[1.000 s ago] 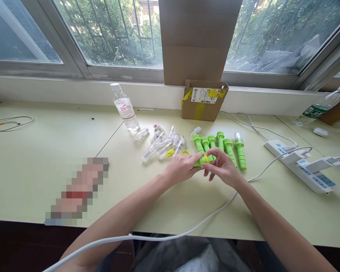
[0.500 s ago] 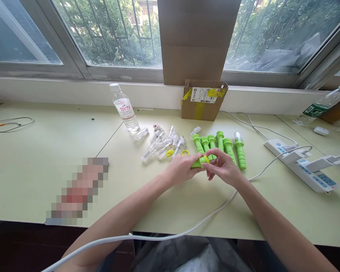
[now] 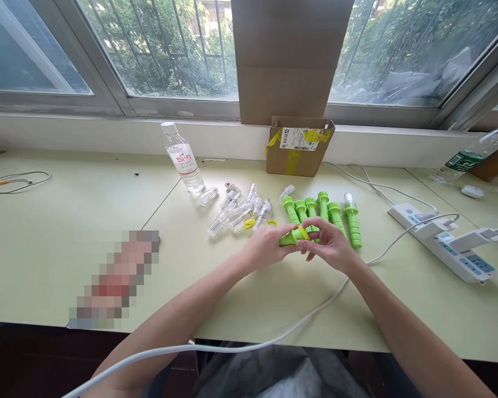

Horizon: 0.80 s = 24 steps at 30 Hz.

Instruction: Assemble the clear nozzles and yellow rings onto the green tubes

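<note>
My left hand point(image 3: 269, 244) is wrapped round a green plastic tube point(image 3: 289, 238), which lies tilted just above the table. At the tube's right end sits a yellow ring point(image 3: 303, 233), pinched between the fingers and thumb of my right hand point(image 3: 330, 243). Behind my hands several green tubes point(image 3: 323, 205) lie side by side. One green tube with a clear cap point(image 3: 352, 221) lies at their right. Left of them is a loose pile of clear plastic caps point(image 3: 241, 213), with a yellow ring point(image 3: 249, 223) at its near side.
A water bottle point(image 3: 183, 160) and a cardboard box point(image 3: 296, 149) stand at the back. A power strip point(image 3: 444, 243) lies at the right, with a white cable point(image 3: 315, 310) running in front of my hands. Another bottle point(image 3: 468, 157) leans at the far right.
The yellow ring on the held tube shows more fully, and the fingers of my right hand have shifted slightly round it. Everything else looks the same.
</note>
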{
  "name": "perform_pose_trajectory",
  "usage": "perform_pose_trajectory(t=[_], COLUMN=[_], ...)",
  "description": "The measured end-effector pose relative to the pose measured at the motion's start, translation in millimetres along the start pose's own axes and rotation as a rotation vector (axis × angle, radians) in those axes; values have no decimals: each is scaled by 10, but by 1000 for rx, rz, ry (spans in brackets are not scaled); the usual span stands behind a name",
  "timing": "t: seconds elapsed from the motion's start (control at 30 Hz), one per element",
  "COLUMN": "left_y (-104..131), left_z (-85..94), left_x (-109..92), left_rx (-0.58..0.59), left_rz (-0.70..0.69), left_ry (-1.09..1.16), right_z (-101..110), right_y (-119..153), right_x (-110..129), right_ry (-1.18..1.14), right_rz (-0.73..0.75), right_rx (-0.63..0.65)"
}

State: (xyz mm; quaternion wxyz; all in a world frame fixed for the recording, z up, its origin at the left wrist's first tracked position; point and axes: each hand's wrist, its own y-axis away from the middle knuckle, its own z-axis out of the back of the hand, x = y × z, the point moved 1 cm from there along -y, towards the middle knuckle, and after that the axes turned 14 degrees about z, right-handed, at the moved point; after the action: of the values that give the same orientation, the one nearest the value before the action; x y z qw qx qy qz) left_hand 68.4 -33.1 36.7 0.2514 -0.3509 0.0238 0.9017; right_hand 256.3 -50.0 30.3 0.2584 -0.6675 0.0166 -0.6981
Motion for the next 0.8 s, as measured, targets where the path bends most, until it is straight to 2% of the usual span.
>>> perform_pose_trajectory(t=[0.53, 0.8], left_y=[1, -3], left_z=[122, 137], left_x=[-118, -88], left_rx=[230, 343], left_rz=[84, 198], left_ry=[403, 447], right_z=[10, -8], right_y=[-4, 1], right_x=[36, 33], right_ry=[-75, -65], right_rz=[36, 29], right_rx=[26, 35])
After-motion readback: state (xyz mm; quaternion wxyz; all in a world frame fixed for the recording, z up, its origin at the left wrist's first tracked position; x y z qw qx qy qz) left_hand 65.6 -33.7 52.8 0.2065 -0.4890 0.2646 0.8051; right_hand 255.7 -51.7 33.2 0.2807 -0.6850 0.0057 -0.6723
